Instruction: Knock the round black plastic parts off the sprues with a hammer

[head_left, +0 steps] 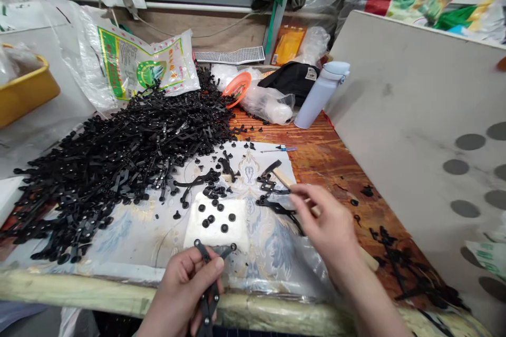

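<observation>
Near the table's front edge my left hand (193, 284) is closed around a black hinged linkage (213, 295), whose two arms spread apart above the thumb in a V. My right hand (328, 226) has its thumb and fingers closed about the pale wooden handle of a small hammer (282, 178); its dark head points away to the left. Just in front of the left hand lies a white pad (215, 231) with several round black caps (224, 228) on it. Between the pad and my right hand, more black linkages (276, 205) rest on the patterned cloth (253, 253).
A large heap of black linkages (142, 142) covers the left side, under a printed plastic bag (150, 68). A pale blue bottle (322, 95), an orange dish (237, 89) and a black pouch (292, 81) stand at the back. A grey panel (415, 100) borders the right; loose black parts (399, 263) lie beside it.
</observation>
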`<state>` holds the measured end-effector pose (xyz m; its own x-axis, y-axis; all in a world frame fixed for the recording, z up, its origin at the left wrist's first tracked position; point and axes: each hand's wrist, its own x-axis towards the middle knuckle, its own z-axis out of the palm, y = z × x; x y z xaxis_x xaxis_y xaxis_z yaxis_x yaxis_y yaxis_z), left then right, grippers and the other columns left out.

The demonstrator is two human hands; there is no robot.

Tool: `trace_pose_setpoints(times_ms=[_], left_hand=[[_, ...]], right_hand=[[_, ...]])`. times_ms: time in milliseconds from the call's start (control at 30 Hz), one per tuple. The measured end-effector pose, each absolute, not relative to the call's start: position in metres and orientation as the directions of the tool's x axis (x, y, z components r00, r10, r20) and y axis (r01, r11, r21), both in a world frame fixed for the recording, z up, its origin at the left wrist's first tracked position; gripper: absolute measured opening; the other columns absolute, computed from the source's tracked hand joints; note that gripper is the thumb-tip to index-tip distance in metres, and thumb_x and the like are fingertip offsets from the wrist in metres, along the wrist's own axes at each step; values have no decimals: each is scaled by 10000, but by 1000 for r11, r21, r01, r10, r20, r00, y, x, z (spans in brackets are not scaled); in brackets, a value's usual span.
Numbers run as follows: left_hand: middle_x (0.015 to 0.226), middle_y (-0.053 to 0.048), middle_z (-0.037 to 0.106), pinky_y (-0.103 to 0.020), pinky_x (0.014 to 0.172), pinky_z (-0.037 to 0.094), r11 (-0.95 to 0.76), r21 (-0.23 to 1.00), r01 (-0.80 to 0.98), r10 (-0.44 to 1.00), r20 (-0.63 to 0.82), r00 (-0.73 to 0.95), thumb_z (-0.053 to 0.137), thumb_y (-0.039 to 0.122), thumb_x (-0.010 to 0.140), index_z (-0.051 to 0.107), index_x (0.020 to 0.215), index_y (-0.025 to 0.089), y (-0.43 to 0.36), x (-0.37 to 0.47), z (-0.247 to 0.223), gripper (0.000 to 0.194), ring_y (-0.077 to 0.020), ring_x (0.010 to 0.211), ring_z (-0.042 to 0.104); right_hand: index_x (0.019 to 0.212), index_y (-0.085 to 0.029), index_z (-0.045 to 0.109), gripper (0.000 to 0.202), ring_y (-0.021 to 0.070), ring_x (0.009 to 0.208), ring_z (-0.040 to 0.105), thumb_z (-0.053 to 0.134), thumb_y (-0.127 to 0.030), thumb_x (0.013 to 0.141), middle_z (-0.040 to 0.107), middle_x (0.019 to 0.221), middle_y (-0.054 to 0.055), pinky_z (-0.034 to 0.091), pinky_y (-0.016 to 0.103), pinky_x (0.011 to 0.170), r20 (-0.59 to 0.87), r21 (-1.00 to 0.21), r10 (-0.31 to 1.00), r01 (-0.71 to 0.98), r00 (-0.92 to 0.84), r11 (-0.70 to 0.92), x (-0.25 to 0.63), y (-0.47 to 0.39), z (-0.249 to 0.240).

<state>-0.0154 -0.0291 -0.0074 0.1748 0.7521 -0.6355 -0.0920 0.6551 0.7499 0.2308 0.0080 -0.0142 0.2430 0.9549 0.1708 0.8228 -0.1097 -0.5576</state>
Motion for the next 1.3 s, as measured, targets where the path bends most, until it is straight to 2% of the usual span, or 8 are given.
trace_pose_setpoints(times_ms=[100, 233, 400, 600, 700, 833, 1100, 1300], left_hand=[[506, 28, 609, -85, 234, 211, 642, 755, -132, 767, -633, 108, 777, 493, 644, 578, 695, 164, -28, -19, -7, 388, -55, 268, 476], [468, 47, 580, -88, 240, 225, 638, 740, -214, 761, -649, 27, 800, 493, 615, 589, 694, 166, -27, -27, -8, 397, -43, 258, 444], [453, 49, 569, -129, 266, 331, 615, 732, -294, 766, -643, -2, 820, 462, 598, 613, 671, 163, -26, -27, -12, 372, -36, 276, 393], [482, 35, 600, -137, 279, 311, 585, 727, -359, 778, -628, -3, 820, 452, 596, 609, 614, 149, -21, -15, -12, 370, -49, 266, 447], [467, 39, 582, -129, 292, 291, 583, 723, -371, 771, -637, -31, 820, 447, 591, 632, 612, 132, -18, -8, -9, 368, -38, 260, 442], [457, 46, 573, -127, 292, 281, 579, 725, -373, 761, -645, -72, 815, 436, 598, 636, 611, 131, -15, 0, -8, 354, -33, 262, 433], [482, 39, 588, -156, 297, 300, 579, 745, -333, 770, -633, -77, 805, 398, 624, 619, 603, 142, -12, -1, -16, 318, -53, 269, 450], [483, 40, 592, -156, 299, 312, 569, 758, -318, 777, -622, -92, 816, 397, 609, 625, 604, 135, -12, 1, -16, 324, -54, 272, 455]], right_hand=[[1018, -154, 625, 241, 281, 922, 592, 541, -297, 843, 624, 998, 137, 455, 393, 777, 120, -394, 954, 895, 274, -207, 265, 33, -23], [869, -161, 627, 111, 271, 813, 602, 558, -169, 783, 622, 860, 110, 433, 360, 704, 26, -301, 977, 934, 210, -192, 270, 50, -33], [845, -142, 599, 146, 294, 858, 597, 456, -171, 827, 617, 915, 168, 412, 372, 719, 23, -264, 980, 947, 195, -183, 267, 57, -26], [848, -205, 534, 277, 186, 595, 581, 306, -340, 929, 602, 654, 28, 411, 281, 562, 9, -407, 972, 888, 236, -212, 270, 35, 8], [833, -224, 517, 318, 149, 507, 515, 344, -472, 932, 538, 585, -21, 375, 248, 485, -30, -626, 998, 777, 60, -66, 250, 4, 18], [1066, -228, 566, 318, 144, 591, 546, 349, -436, 964, 587, 696, -11, 402, 239, 545, -105, -780, 989, 625, -100, -20, 223, -30, 13], [1269, -238, 522, 392, 138, 633, 532, 366, -434, 967, 603, 748, -17, 407, 231, 568, -154, -853, 988, 507, -23, -121, 217, -45, -6], [1280, -244, 519, 395, 148, 670, 543, 369, -435, 969, 621, 787, -6, 408, 246, 591, -184, -861, 981, 492, -63, -130, 214, -47, -13]])
